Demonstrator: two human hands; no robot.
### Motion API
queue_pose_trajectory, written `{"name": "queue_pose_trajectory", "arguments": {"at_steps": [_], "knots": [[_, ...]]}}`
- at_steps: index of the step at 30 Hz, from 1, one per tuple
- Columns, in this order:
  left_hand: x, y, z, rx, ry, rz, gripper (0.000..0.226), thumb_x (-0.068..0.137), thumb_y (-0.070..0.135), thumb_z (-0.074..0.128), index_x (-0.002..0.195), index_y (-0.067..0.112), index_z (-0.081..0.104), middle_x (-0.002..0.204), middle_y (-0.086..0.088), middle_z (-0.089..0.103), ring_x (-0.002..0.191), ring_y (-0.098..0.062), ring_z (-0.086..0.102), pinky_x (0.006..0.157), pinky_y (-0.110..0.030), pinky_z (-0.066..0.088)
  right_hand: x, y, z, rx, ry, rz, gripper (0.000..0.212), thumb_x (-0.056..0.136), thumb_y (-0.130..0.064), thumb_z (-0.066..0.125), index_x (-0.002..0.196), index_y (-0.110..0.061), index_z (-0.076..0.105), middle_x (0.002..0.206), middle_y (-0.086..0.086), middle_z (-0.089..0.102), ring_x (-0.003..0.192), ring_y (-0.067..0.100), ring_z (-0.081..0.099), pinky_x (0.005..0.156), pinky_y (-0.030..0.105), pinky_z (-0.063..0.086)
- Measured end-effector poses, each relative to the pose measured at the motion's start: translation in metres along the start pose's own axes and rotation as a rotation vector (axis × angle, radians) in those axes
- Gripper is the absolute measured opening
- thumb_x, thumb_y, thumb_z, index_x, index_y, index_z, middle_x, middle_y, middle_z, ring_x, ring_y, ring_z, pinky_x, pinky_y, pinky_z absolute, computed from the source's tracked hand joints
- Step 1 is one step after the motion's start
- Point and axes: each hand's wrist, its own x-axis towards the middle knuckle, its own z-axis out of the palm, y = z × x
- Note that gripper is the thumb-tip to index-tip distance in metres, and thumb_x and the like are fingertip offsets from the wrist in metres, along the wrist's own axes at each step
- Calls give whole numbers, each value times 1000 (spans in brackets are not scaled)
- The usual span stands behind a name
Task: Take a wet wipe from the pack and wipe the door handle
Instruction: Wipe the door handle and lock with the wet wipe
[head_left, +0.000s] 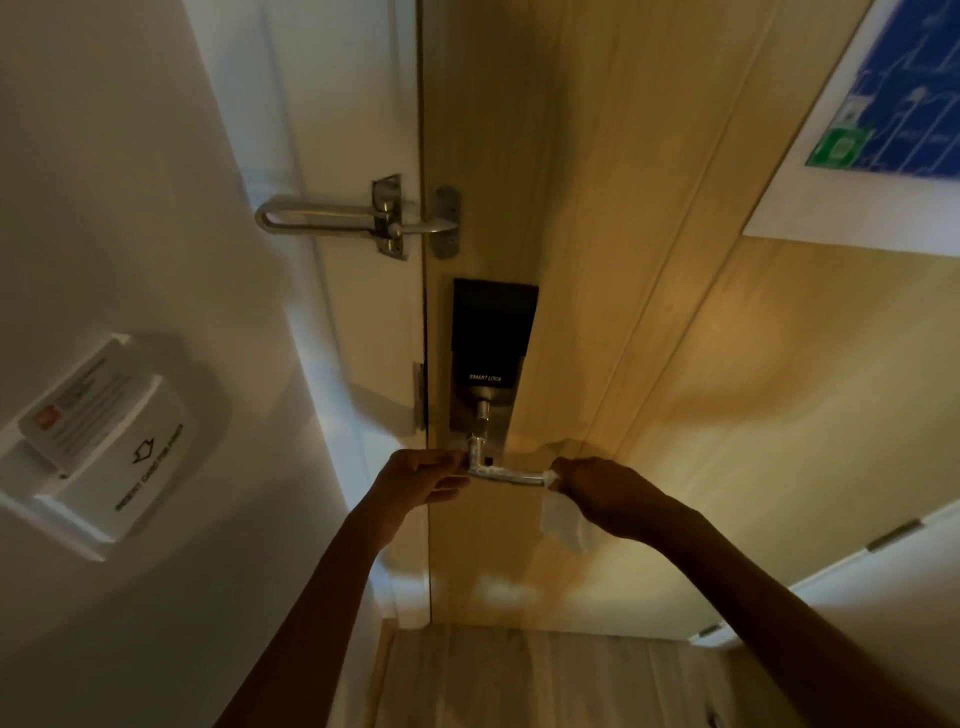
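Head view, item one: wet wipe (563, 522) already out of its pack, which I cannot see, bunched in my right hand (597, 493) at the free end of the door handle (506, 475), loose tail hanging below. Item two: left hand (423, 475) at the handle's pivot end beside the smart lock (491, 338), whether gripping I cannot tell. I judge wiping underway, with the lever's length and neck possibly left.

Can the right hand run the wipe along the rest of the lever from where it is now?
Probably yes. The right hand holds the wet wipe at the free end of the door handle, and the bare lever between it and the left hand at the pivot end looks unobstructed.
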Motion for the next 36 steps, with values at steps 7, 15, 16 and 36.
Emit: {"name": "queue_pose_trajectory", "arguments": {"at_steps": [7, 15, 16, 36], "knots": [[-2, 3, 0, 5, -22, -19, 43, 91, 39, 61, 117, 7, 71, 110, -10, 76, 101, -22, 74, 82, -27, 61, 0, 16, -12, 40, -52, 67, 22, 97, -25, 47, 109, -15, 63, 104, 8, 68, 95, 24, 61, 77, 29, 42], [-3, 3, -2, 21, -43, -17, 41, 92, 42, 59, 115, 10, 72, 108, -7, 77, 100, -21, 74, 78, -24, 60, -15, 23, -48, 339, 558, 152, 14, 88, -14, 61, 95, -22, 69, 98, -3, 72, 88, 16, 68, 72, 30, 54], [-3, 2, -2, 21, -46, -20, 42, 91, 42, 59, 114, 11, 72, 108, -7, 77, 100, -20, 74, 78, -24, 60, -14, 14, -49, 356, 647, 161, 16, 88, -12, 60, 95, -23, 69, 98, -5, 72, 88, 11, 67, 73, 27, 52], [-5, 6, 1, 30, -41, -39, 42, 93, 42, 57, 116, 10, 71, 110, -7, 77, 100, -20, 74, 77, -23, 61, -3, -16, 20, 925, 300, 385, 25, 88, -51, 56, 97, -36, 74, 99, -3, 71, 96, 14, 64, 85, 32, 51]]}}
